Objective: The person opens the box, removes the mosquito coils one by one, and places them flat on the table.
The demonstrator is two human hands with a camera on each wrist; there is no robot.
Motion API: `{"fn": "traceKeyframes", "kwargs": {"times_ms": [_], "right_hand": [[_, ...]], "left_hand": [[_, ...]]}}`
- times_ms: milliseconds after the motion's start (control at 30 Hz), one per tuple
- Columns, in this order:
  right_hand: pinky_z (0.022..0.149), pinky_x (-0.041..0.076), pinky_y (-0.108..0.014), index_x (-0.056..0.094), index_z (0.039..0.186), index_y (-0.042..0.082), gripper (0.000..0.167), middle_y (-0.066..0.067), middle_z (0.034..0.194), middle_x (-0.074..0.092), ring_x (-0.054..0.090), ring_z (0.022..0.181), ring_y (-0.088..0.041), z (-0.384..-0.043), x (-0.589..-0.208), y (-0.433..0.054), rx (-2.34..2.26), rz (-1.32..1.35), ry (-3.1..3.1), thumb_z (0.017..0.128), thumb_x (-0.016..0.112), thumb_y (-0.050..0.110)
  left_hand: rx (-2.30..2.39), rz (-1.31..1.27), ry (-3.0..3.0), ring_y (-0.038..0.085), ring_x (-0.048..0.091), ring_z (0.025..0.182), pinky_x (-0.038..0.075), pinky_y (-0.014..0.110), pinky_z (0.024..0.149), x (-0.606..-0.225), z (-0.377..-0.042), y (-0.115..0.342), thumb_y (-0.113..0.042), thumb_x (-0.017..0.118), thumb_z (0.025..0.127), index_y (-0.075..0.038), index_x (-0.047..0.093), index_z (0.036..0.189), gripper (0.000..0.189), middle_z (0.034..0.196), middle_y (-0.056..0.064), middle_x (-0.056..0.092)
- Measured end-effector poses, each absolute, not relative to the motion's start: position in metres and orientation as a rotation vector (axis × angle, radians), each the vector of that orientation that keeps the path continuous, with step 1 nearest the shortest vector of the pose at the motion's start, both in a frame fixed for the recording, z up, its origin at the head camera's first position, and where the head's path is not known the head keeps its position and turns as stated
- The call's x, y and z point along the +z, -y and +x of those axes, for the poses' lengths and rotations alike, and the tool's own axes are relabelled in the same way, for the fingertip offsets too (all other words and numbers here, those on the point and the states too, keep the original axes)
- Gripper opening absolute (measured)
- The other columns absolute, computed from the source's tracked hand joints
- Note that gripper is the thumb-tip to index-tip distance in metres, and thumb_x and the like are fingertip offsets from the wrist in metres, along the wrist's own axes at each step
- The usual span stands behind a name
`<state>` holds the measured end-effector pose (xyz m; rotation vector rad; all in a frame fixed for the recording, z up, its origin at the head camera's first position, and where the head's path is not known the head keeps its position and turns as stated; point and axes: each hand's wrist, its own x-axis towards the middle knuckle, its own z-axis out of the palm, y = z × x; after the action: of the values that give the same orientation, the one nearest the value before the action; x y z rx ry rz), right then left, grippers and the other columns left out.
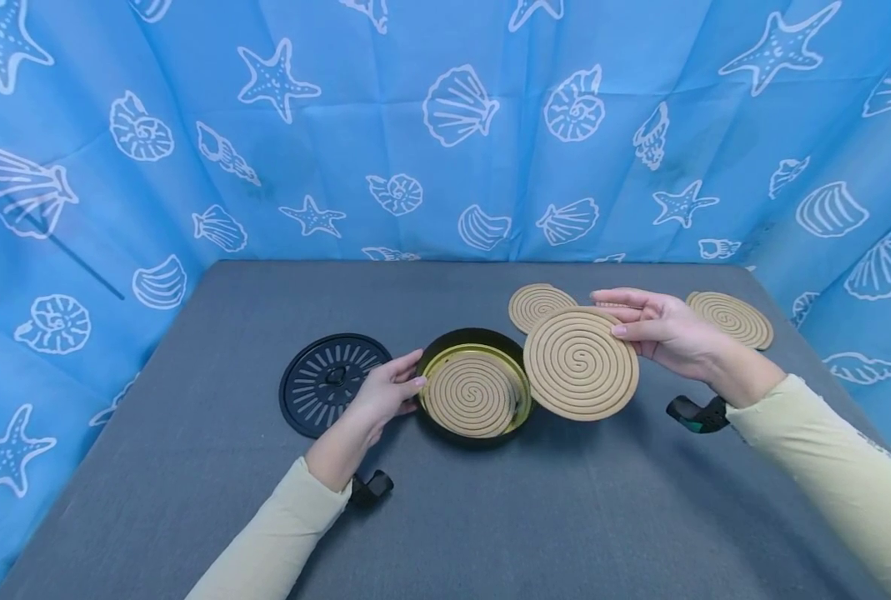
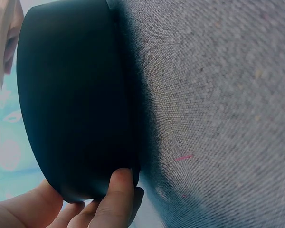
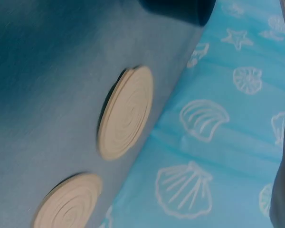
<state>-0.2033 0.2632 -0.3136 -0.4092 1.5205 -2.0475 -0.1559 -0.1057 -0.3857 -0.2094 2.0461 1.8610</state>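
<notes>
In the head view my left hand [image 1: 385, 390] grips the left wall of a round black tin [image 1: 432, 429] with a yellow inside. A tan mosquito coil [image 1: 471, 393] lies flat in that tin. From close up, the left wrist view has my left hand's fingers [image 2: 118, 194] at the end of the tin's dark side wall [image 2: 76, 95]. My right hand [image 1: 658, 329] pinches the upper right edge of another mosquito coil [image 1: 582, 363]. That coil is held tilted, its spiral face toward me, overlapping the tin's right rim in the head view.
Left of the tin lies a black slotted lid [image 1: 332, 385] with a small central knob. Toward the back of the grey-covered table [image 1: 445, 525] lie two more coils, one behind the held coil [image 1: 538, 304] and one at right [image 1: 732, 319]. A blue shell-print curtain [image 1: 445, 167] surrounds the table.
</notes>
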Motion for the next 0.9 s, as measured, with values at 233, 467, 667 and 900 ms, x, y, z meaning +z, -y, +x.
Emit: {"fn": "traceKeyframes", "kwargs": {"times_ms": [233, 467, 667, 900], "right_hand": [[0.084, 0.056, -0.03, 0.064, 0.121, 0.009, 0.045, -0.006, 0.121, 0.067, 0.066, 0.106, -0.019, -0.205, -0.323, -0.286, -2.08, -0.408, -1.423, 0.095, 0.04, -0.018], [0.082, 0.056, -0.027, 0.066, 0.119, 0.01, 0.045, -0.006, 0.119, 0.068, 0.067, 0.102, -0.017, -0.209, -0.336, -0.299, -2.052, -0.376, -1.462, 0.095, 0.04, -0.018], [0.081, 0.057, -0.026, 0.067, 0.118, 0.015, 0.045, -0.001, 0.118, 0.068, 0.067, 0.101, -0.015, -0.211, -0.352, -0.304, -1.986, -0.348, -1.531, 0.095, 0.043, -0.016], [0.081, 0.056, -0.026, 0.065, 0.118, 0.016, 0.043, 0.001, 0.118, 0.068, 0.067, 0.102, -0.015, -0.214, -0.366, -0.301, -1.933, -0.331, -1.552, 0.095, 0.046, -0.015]], "left_hand": [[1.86, -0.214, -2.042, 0.03, 0.044, 0.133, 0.046, 0.046, 0.101, -0.386, -0.156, 0.106, -0.007, 0.05, 0.101, -0.012, 0.039, 0.149, 0.05, 0.151, 0.012, 0.038], [1.862, -0.227, -2.042, 0.03, 0.045, 0.132, 0.046, 0.047, 0.101, -0.386, -0.156, 0.106, -0.006, 0.05, 0.101, -0.012, 0.04, 0.149, 0.05, 0.151, 0.013, 0.04], [1.848, -0.229, -2.05, 0.03, 0.044, 0.133, 0.046, 0.046, 0.101, -0.385, -0.156, 0.105, -0.007, 0.05, 0.101, -0.013, 0.04, 0.149, 0.049, 0.151, 0.012, 0.039], [1.836, -0.241, -2.052, 0.03, 0.044, 0.133, 0.046, 0.046, 0.101, -0.384, -0.157, 0.105, -0.008, 0.051, 0.101, -0.014, 0.04, 0.148, 0.049, 0.151, 0.012, 0.039]]}}
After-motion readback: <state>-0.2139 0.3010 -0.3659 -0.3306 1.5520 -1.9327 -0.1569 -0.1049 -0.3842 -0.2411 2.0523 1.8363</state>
